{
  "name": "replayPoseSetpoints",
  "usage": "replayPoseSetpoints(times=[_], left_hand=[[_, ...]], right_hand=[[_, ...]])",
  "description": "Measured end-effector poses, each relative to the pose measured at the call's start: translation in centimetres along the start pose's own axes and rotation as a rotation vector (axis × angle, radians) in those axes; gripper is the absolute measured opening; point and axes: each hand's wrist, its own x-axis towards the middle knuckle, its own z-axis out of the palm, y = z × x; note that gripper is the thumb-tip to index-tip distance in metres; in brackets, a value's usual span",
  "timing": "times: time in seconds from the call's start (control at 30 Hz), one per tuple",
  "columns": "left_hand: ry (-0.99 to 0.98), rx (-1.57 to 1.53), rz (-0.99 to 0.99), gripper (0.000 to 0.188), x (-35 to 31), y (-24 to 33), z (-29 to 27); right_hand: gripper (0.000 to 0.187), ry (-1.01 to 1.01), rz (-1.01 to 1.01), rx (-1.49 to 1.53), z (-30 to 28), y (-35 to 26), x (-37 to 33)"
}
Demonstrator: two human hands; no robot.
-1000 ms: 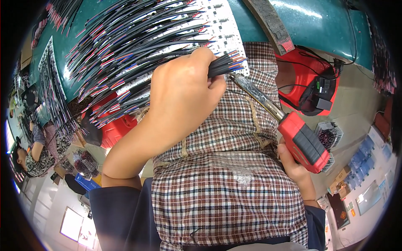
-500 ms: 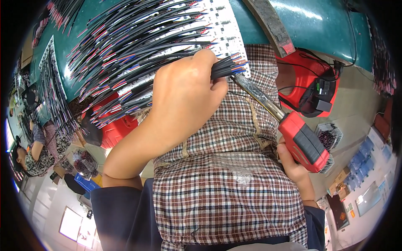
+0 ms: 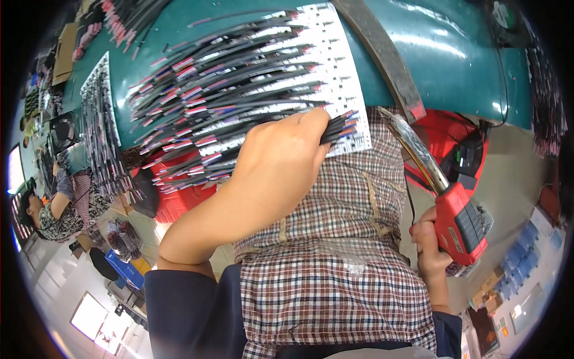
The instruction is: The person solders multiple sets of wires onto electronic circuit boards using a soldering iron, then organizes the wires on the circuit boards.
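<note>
My left hand (image 3: 286,157) is closed round a bundle of black-sheathed wires (image 3: 341,128), whose blue and orange tips stick out past my fingers. Under it lies a white circuit board panel (image 3: 335,54) with small dark components. Rows of black cables with red, white and blue ends (image 3: 221,84) run from it to the left. Lower right, my right hand (image 3: 431,242) grips a red and black soldering gun (image 3: 457,224) by its handle. Its metal tip (image 3: 382,112) points up and left, apart from the wires, just right of the panel's near corner.
A worn dark bar (image 3: 388,57) lies across the green table (image 3: 442,72) right of the panel. Red stools (image 3: 179,200) stand at the table edge; the right one carries a black device (image 3: 469,152) with cords. Another wired panel (image 3: 101,113) and a seated person (image 3: 51,209) are at left.
The soldering gun has drawn back to the right, its tip leaving the area of the wire ends. My left hand keeps its hold on the bundle. The whole view has shifted somewhat.
</note>
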Motion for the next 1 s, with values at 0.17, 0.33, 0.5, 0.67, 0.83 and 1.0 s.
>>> replayPoseSetpoints(times=[0.17,0.33,0.5,0.67,0.83,1.0], left_hand=[[0.433,0.170,0.127,0.013,2.7,-0.4,-7.5],[0.447,0.356,0.040,0.020,11.7,-4.6,-11.4],[0.845,0.455,0.656,0.040,18.2,-14.0,-9.4],[0.848,0.629,0.297,0.038,18.3,-10.9,-9.8],[0.598,0.778,-0.041,0.041,15.1,-16.5,-15.2],[0.496,0.768,-0.129,0.043,11.7,-22.1,-17.6]], right_hand=[[0.016,0.055,-0.178,0.084,-0.5,1.3,1.7],[0.018,-0.033,-0.244,0.047,-0.4,1.2,2.6],[0.018,-0.020,-0.257,0.076,0.3,0.7,2.5],[0.021,0.057,-0.292,0.122,0.3,0.7,2.9],[0.022,0.071,-0.248,0.160,0.4,-0.5,3.4],[0.022,0.051,-0.221,0.184,0.7,-0.9,4.0]])
